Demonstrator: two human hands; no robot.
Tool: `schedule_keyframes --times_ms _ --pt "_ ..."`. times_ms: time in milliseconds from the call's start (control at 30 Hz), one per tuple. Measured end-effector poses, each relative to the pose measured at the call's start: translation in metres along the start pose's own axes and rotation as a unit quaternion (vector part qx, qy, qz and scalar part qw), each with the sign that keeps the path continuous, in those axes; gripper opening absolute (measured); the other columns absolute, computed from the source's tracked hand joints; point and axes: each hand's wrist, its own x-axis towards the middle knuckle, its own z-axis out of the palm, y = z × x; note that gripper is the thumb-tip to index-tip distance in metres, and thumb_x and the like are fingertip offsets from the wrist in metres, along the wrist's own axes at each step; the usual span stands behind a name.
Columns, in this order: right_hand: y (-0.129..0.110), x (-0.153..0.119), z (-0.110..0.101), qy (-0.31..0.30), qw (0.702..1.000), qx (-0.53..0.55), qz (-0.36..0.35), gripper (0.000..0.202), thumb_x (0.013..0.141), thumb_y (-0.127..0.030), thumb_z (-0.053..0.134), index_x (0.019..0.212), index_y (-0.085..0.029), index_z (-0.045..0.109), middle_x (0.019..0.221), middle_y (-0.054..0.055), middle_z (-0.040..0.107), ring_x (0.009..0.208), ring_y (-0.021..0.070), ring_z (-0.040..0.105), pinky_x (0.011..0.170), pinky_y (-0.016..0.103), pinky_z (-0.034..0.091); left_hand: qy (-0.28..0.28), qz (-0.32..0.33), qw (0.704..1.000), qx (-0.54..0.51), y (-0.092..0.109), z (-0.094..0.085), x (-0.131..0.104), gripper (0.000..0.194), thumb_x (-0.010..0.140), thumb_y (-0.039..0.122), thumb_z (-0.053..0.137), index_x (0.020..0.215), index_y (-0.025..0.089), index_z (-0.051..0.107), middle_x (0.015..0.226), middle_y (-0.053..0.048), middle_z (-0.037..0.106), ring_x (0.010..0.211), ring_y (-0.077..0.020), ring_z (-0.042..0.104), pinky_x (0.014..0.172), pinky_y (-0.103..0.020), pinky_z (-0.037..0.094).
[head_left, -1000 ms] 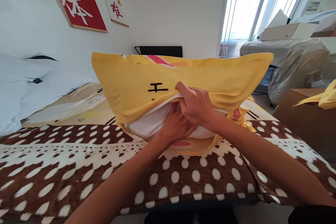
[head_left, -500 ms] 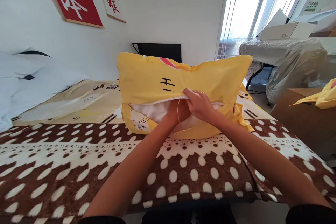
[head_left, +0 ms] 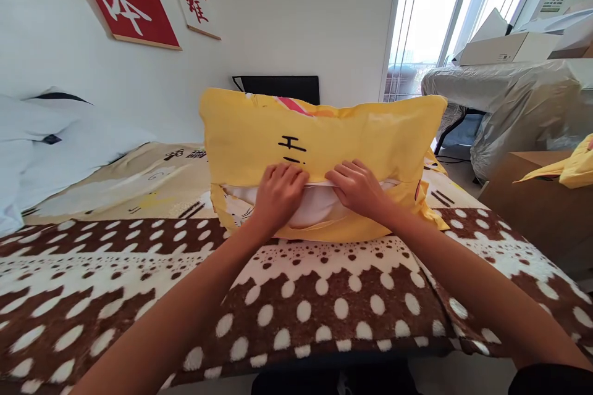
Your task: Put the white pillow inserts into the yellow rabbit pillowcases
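Observation:
A yellow pillowcase [head_left: 370, 136] with black lettering stands on its long side on the bed, its slit facing me. Inside the slit shows a white pillow [head_left: 317, 205]. My left hand [head_left: 281, 191] grips the upper edge of the slit just under the lettering, fingers curled over the cloth. A little to the right, my right hand [head_left: 356, 185] is closed on the same edge. The thumbs are tucked out of sight behind the fabric. Below the slit, the lower yellow flap hangs slack.
A brown blanket with white dots [head_left: 303, 311] covers the near bed. White pillows [head_left: 69, 136] lie at the left. At the right stand a cardboard box [head_left: 519, 210] with yellow cloth [head_left: 574, 166] above it, and plastic-covered furniture [head_left: 504, 92] carrying a white box [head_left: 504, 49].
My left hand has come out of the pillowcase opening and now grips its upper edge, left of my right hand. The right hand keeps its hold with fingers curled over the edge.

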Motion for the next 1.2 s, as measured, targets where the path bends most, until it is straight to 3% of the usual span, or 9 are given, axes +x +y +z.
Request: schedule_keyframes --times_ms 167,300,433,533,667,767,900,1033,1200 --pt "0.038 -0.022 -0.005 0.01 0.994 -0.092 0.064 0.02 0.081 -0.01 0.044 0.09 -0.015 0.061 0.088 0.01 0.059 0.085 0.024 0.047 0.077 0.033 0.031 0.012 0.006 1.0 -0.022 -0.03 0.004 -0.016 0.023 0.08 0.002 0.045 0.087 0.017 0.061 0.071 -0.005 0.061 0.069 -0.019 0.051 0.065 -0.029 0.043" --pt "0.067 -0.058 -0.016 -0.008 0.983 -0.112 0.145 0.026 0.073 -0.01 0.048 0.095 -0.014 0.061 0.094 0.01 0.061 0.09 0.025 0.049 0.08 0.033 0.031 -0.143 0.053 0.987 -0.056 -0.031 0.008 -0.034 0.03 0.079 0.0 0.04 0.089 0.018 0.063 0.081 -0.006 0.065 0.075 -0.0202 0.055 0.071 -0.032 0.043" --pt "0.07 -0.087 -0.019 -0.128 0.972 -0.097 0.17 0.028 0.073 -0.006 0.045 0.093 -0.016 0.061 0.091 0.008 0.065 0.086 0.0217 0.054 0.077 0.031 0.032 -0.242 0.028 0.967 -0.08 -0.025 0.022 -0.03 0.028 0.077 0.001 0.043 0.09 0.016 0.064 0.083 -0.008 0.066 0.078 -0.0224 0.057 0.073 -0.034 0.042" --pt "0.067 -0.095 -0.021 -0.229 0.951 -0.104 0.18 0.022 0.077 -0.008 0.044 0.089 -0.017 0.061 0.088 0.008 0.065 0.084 0.0206 0.056 0.072 0.03 0.031 -0.244 0.03 0.965 -0.088 -0.023 0.027 -0.017 0.027 0.077 0.003 0.045 0.092 0.016 0.063 0.083 -0.008 0.066 0.079 -0.0226 0.058 0.072 -0.034 0.042" --pt "0.072 -0.097 -0.039 -0.271 0.923 -0.112 0.249 0.01 0.078 -0.019 0.051 0.085 -0.019 0.058 0.088 0.006 0.065 0.081 0.0198 0.057 0.063 0.029 0.029 -0.236 0.037 0.968 -0.075 -0.033 0.015 -0.01 0.028 0.075 0.004 0.044 0.09 0.018 0.063 0.086 -0.008 0.064 0.083 -0.0235 0.057 0.076 -0.035 0.04" --pt "0.08 -0.1 -0.056 -0.295 0.9 -0.109 0.301 0.01 0.078 -0.028 0.052 0.083 -0.021 0.055 0.087 0.005 0.064 0.077 0.0205 0.058 0.056 0.028 0.026 -0.204 -0.087 0.975 -0.022 -0.056 0.002 -0.022 0.035 0.074 0.007 0.044 0.103 0.018 0.06 0.095 -0.011 0.063 0.095 -0.027 0.055 0.088 -0.042 0.034" --pt "0.08 -0.103 -0.059 -0.347 0.871 -0.098 0.333 0.016 0.082 -0.032 0.047 0.09 -0.021 0.055 0.091 0.008 0.065 0.08 0.0236 0.06 0.059 0.029 0.033 -0.173 -0.304 0.937 -0.005 -0.094 -0.004 -0.056 0.043 0.07 0.013 0.048 0.113 0.012 0.052 0.102 -0.014 0.06 0.101 -0.0317 0.053 0.086 -0.045 0.036" --pt "0.073 -0.099 -0.04 -0.366 0.833 -0.056 0.412 0.032 0.082 -0.04 0.047 0.103 -0.017 0.054 0.101 0.016 0.064 0.09 0.0296 0.061 0.069 0.036 0.042 -0.17 -0.393 0.903 -0.04 -0.115 0.003 -0.091 0.034 0.069 0.02 0.054 0.102 0.013 0.052 0.083 -0.008 0.058 0.067 -0.0211 0.054 0.054 -0.029 0.037" --pt "0.077 -0.097 -0.019 -0.266 0.817 0.057 0.508 0.029 0.077 -0.031 0.048 0.098 -0.013 0.059 0.102 0.021 0.064 0.097 0.0347 0.06 0.078 0.044 0.044 -0.12 -0.453 0.879 -0.092 -0.113 0.018 -0.106 0.009 0.067 0.013 0.055 0.073 0.017 0.048 0.057 0.002 0.045 0.048 -0.0113 0.036 0.048 -0.025 0.025"
